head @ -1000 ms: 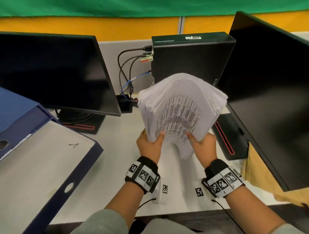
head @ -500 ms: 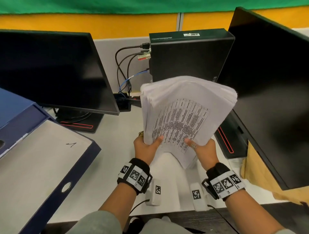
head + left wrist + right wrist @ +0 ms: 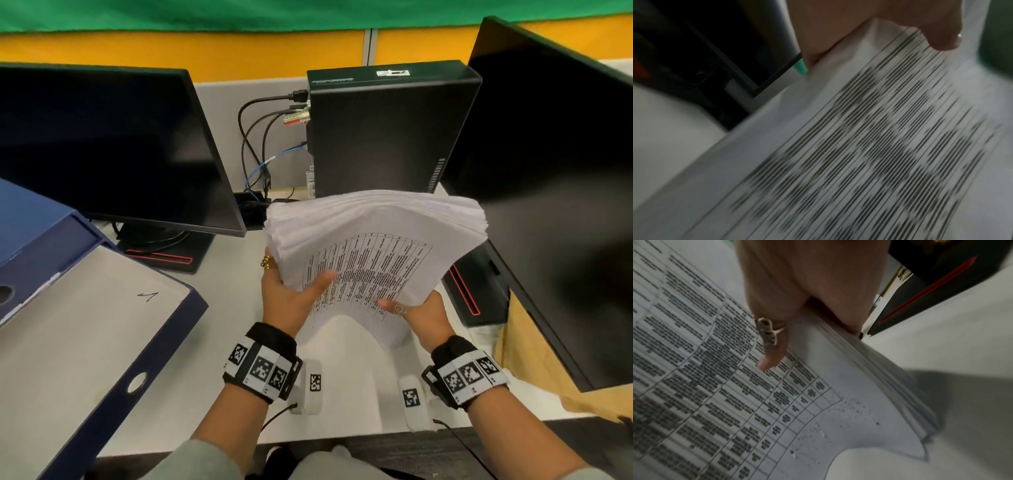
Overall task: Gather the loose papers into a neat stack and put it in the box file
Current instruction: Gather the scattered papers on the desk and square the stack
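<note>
Your white desk [image 3: 219, 346] sits under a yellow and green partition, with a dark monitor [image 3: 102, 147] at the left, another monitor [image 3: 555, 178] at the right, and a black computer case [image 3: 383, 130] with cables between them. You hold the stack of papers [image 3: 370, 253] up above the desk's middle, printed table facing you, its lower edge bowed. Your left hand [image 3: 291, 301] grips the lower left corner, thumb on the front sheet. Your right hand [image 3: 421, 315] grips the lower right corner likewise. The blue box file [image 3: 113, 370] lies open at your left, well apart from the papers
</note>
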{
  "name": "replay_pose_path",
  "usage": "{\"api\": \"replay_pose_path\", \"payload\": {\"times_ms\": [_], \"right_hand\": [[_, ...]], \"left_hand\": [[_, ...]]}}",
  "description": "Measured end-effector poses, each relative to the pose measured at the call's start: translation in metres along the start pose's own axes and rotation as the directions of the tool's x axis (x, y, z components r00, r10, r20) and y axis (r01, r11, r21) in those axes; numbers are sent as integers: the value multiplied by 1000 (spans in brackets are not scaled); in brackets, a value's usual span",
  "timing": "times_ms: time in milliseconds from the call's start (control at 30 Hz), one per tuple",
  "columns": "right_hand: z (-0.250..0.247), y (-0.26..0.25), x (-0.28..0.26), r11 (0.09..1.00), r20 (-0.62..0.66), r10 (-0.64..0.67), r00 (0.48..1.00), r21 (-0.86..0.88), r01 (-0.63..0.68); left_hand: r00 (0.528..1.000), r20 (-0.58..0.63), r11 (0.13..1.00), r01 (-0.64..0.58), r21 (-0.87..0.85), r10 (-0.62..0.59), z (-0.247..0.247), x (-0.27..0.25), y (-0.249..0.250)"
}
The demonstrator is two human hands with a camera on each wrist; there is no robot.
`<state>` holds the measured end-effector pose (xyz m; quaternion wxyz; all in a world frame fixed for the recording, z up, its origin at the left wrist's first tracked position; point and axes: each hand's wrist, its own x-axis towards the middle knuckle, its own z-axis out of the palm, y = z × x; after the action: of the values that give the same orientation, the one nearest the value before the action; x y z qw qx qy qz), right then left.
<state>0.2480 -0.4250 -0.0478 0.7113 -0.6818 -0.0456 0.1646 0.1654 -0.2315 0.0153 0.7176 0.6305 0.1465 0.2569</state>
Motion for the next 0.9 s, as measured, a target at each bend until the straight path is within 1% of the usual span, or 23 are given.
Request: {"api": "replay_pose_path", "payload": {"times_ms": [100,167,233,267,367,433,467,567,633,700,733,800,900], "right_hand": [[-6,-9,-2,999,79,4,997,-36,-1],[-12,-23,-5,994,109,-56,992,-86,66],[-18,-41,-10,975,96,-169,981,-126,180],[-18,-52,-13,963,91,-236,967,-110,245],[-10,-87,-20,908,71,-417,906,-19,419],[1,-106,-22,868,-4,-495,869,-32,495],[7,-114,-22,869,-61,-496,866,-29,495],[27,-128,-20,904,-242,-411,879,13,427],[35,-131,-21,909,-301,-398,866,-3,417],[37,-132,-21,913,-361,-375,854,14,407],[35,-132,-19,915,-371,-360,856,39,401],[32,-133,-17,919,-362,-317,877,112,378],[28,-134,-18,925,-330,-283,901,153,347]], "left_hand": [[985,28,986,-169,-12,169,5,-3,38],[973,54,974,-226,9,225,7,-4,54],[973,60,974,-224,43,221,8,-4,62],[975,59,974,-217,60,214,9,-5,64],[977,14,975,-211,72,210,12,-8,69],[977,-31,976,-206,66,209,16,-10,70],[976,-57,976,-205,75,210,18,-11,71],[967,-187,985,-168,43,173,28,-12,73],[951,-282,990,-139,-17,128,34,-10,78],[940,-335,989,-107,-99,68,37,-5,84],[938,-345,985,-87,-146,32,37,-2,86],[937,-348,975,-63,-215,-16,35,6,88],[948,-319,978,-50,-200,-17,31,11,90]]}}
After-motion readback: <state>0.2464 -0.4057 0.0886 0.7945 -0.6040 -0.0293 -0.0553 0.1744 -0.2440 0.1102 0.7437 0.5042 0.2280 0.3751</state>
